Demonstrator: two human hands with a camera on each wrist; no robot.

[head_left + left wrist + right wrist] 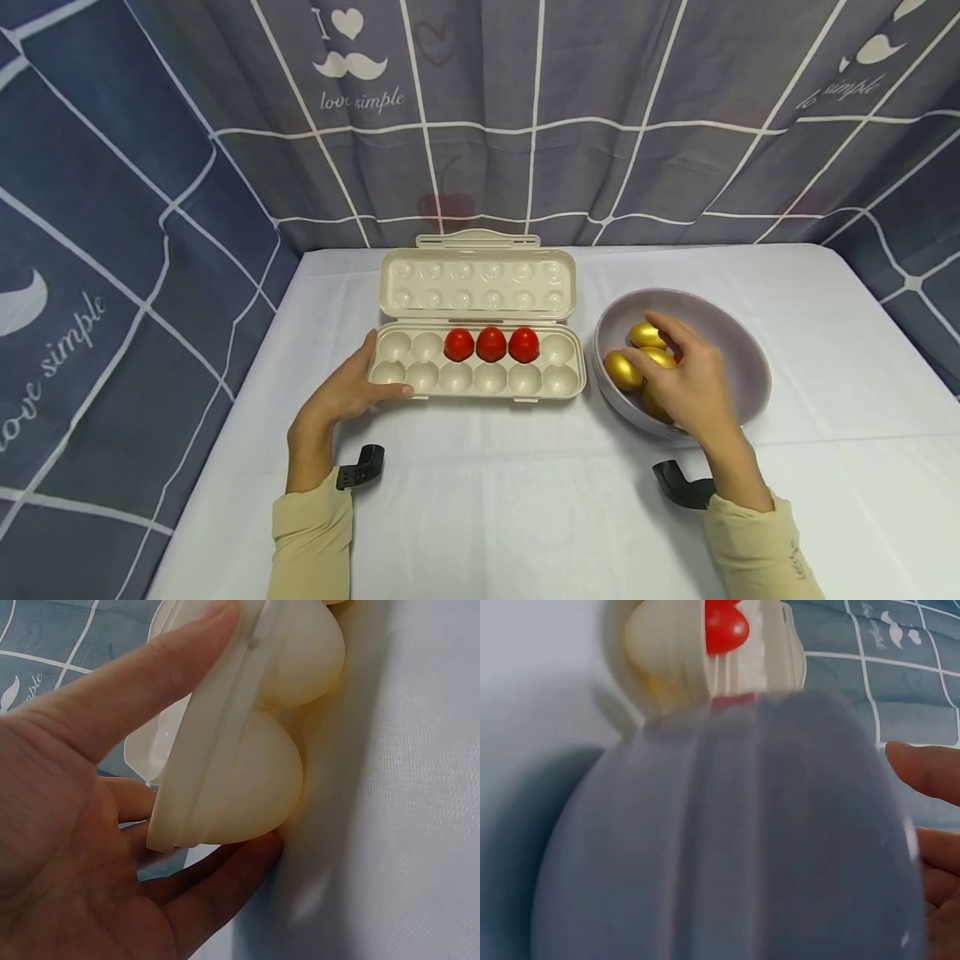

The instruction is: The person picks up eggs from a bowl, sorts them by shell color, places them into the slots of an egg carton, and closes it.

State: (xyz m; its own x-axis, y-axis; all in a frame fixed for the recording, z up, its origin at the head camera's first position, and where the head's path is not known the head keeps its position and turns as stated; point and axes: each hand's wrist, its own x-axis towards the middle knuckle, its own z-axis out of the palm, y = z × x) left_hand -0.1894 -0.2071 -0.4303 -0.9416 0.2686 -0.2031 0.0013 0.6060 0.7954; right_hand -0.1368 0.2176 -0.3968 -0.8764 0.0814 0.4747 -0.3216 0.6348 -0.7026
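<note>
An open cream plastic egg box lies on the table with its lid folded back. Three red eggs sit side by side in its back row. My left hand holds the box's left end; in the left wrist view the thumb lies over the rim and fingertips touch a cup from beneath. Over the mauve bowl, my right hand has thumb and fingers spread apart, close above several gold eggs. A bit of red shows behind its fingers.
A white cloth covers the table. Dark checked curtains stand behind it and at both sides. The bowl is just right of the egg box, and its outer wall fills much of the right wrist view.
</note>
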